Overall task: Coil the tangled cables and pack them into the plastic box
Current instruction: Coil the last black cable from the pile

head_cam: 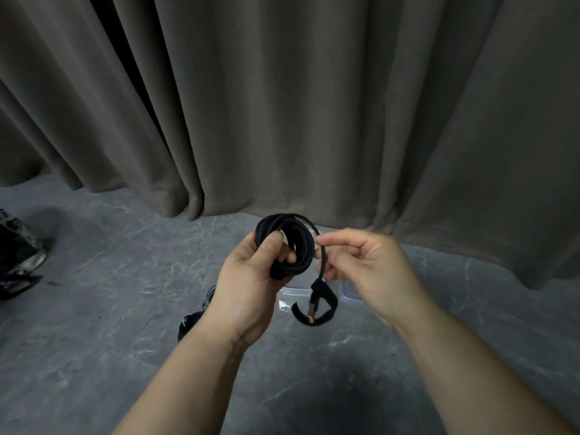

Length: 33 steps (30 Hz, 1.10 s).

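Note:
A black cable coil (299, 243) is held up in front of me, wound in several loops. My left hand (251, 284) grips the coil, thumb on its front. My right hand (364, 271) pinches the loose cable end just right of the coil. Below that hand dangle the plug (312, 312) with an orange tip and a black strap loop (326, 304). The clear plastic box (290, 296) sits on the floor beneath my hands, mostly hidden by them. Its blue-edged lid (346, 291) shows at the right.
More dark cables (191, 321) lie on the grey marble floor left of my left wrist. A dark patterned bag (17, 255) stands at the far left edge. Heavy grey curtains (282, 105) hang close behind the box.

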Available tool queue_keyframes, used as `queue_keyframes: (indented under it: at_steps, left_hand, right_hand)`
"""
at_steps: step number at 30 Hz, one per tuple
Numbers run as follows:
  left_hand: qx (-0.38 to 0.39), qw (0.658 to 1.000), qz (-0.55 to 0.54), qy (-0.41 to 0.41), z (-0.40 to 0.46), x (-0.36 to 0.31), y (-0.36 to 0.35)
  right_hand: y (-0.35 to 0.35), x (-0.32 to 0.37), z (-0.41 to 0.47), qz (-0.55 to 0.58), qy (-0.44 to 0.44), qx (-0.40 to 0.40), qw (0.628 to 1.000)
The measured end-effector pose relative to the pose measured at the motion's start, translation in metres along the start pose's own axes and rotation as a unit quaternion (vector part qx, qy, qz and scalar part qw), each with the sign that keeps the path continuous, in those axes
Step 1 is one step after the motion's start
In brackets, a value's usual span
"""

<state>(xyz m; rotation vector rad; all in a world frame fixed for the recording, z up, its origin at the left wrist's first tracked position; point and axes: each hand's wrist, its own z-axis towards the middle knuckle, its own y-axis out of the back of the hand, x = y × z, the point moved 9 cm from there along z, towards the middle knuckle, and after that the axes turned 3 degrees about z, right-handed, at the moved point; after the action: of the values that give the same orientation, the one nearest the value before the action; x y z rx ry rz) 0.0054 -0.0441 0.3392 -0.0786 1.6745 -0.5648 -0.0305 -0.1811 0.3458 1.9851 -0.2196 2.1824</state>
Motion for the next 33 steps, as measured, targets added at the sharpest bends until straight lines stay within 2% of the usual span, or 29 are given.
queue_keyframes:
  at_steps: [5, 13, 19, 26, 30, 33]
  left_hand:
    - [-0.019, 0.999, -0.051, 0.004, 0.003, -0.003, 0.001]
    - [-0.013, 0.997, -0.079, 0.009, 0.003, -0.009, 0.002]
    - [0.004, 0.998, -0.066, 0.009, 0.002, -0.007, -0.001]
    - [0.005, 0.998, -0.054, -0.006, 0.0, -0.009, -0.006]
    - [-0.005, 0.999, -0.046, -0.015, 0.002, -0.009, -0.003]
    - [-0.009, 0.999, -0.036, -0.016, 0.002, -0.006, -0.002]
  right_hand:
    - [-0.006, 0.008, -0.002, -0.016, 0.036, -0.001, 0.999]
    - [-0.014, 0.011, -0.004, 0.035, 0.059, 0.005, 0.998]
    - [-0.009, 0.009, -0.002, 0.041, 0.075, -0.029, 0.996]
    - [-0.02, 0.004, -0.001, 0.043, 0.063, 0.006, 0.997]
    - [-0.02, 0.008, -0.003, 0.05, 0.062, -0.01, 0.997]
    - [-0.021, 0.015, -0.005, 0.013, 0.088, -0.005, 0.996]
